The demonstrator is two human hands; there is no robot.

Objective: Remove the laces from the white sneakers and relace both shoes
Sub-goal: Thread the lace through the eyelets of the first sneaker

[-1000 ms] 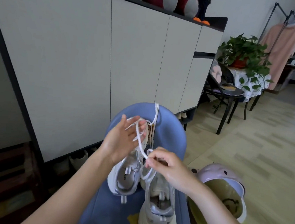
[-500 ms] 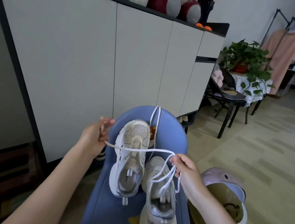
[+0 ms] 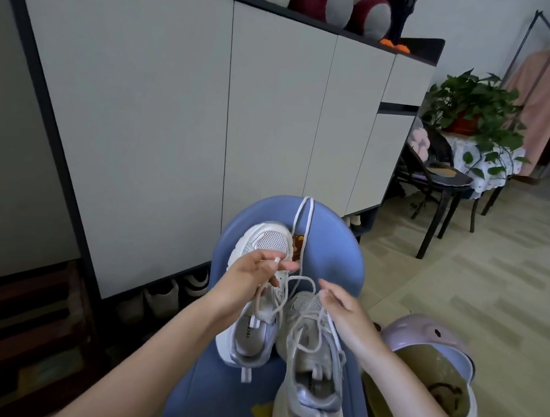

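Sneakers (image 3: 261, 293) number two on our seat (image 3: 336, 247). Our left hand (image 3: 247, 280) pinches one lace (image 3: 287, 296); our right hand (image 3: 346, 311) spreads open beside it.

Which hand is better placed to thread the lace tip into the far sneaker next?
Left. The left hand already pinches the lace tip right over the far sneaker. The right hand is open over the near sneaker, holding no tip.

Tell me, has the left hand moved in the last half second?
Yes. The left hand, pinching the lace tip, moved right, from beside the left sneaker to over it.
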